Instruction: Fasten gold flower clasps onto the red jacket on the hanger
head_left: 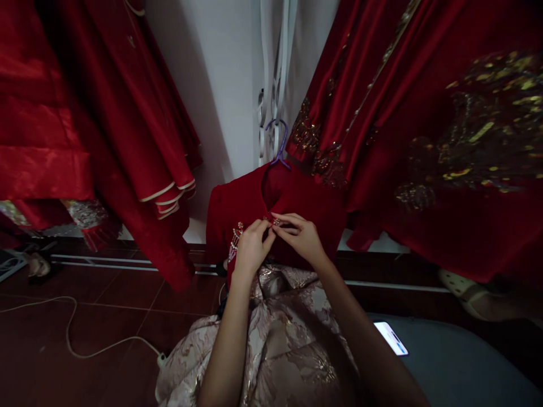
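Note:
A red jacket (314,198) hangs by its collar opening on a purple hanger (280,148) in front of me. My left hand (253,246) pinches the jacket's front edge below the neckline, fingers closed. From the other side my right hand (302,236) grips the same edge with thumb and fingertips, almost touching the left. Between the fingertips shows a small sparkling button (276,222); its fastening is hidden. A beaded ornament with hanging strands (235,240) sits on the jacket, left of my left hand. Patterned brocade cloth (280,333) with metallic flowers spreads beneath my forearms.
Red garments (127,102) hang at left, and red gowns with gold sequins (487,130) at right. A lit phone (392,338) lies on a grey surface (449,362). A white cable (102,347) crosses the tiled floor. A pale clog (462,291) is at right.

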The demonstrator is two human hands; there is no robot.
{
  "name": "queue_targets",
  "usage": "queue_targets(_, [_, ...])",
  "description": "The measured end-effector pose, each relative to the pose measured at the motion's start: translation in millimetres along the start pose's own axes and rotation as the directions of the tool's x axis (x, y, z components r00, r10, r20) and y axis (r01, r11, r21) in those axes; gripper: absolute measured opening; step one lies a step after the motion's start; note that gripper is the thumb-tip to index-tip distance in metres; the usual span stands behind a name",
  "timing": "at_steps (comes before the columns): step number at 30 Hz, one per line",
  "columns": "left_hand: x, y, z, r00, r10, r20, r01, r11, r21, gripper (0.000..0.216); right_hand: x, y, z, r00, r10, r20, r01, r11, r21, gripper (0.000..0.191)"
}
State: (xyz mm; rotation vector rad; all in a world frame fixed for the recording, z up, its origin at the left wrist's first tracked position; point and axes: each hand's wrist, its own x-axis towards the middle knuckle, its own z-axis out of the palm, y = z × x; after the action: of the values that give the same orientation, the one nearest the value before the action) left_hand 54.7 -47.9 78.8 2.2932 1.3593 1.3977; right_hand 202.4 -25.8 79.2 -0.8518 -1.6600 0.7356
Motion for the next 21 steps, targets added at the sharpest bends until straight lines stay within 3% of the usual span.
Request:
queue_targets(13, [3.5, 1.8, 1.1, 0.999, 0.036, 0.037, -0.037, 0.999, 0.023, 0.010, 8.5, -3.7, -0.6, 0.996, -0.076, 0.039, 0.081, 0.988, -0.134, 0.031])
queue_targets(17, [0.6, 3.4, 11.8, 1.000, 0.022, -0.016, -0.024, 0.997, -0.076, 0.017, 20.5, 4.0, 6.9, 0.992, -0.073, -0.100, 0.051, 0.977, -0.206, 0.023])
queue_targets(21, [-5.8, -10.0, 15.4, 0.999, -0.037, -0.022, 0.030, 0.967, -0.254, 0.028, 13.1, 16.7, 12.1, 0.980, 0.033, -0.196, -0.050, 0.995, -0.083, 0.030])
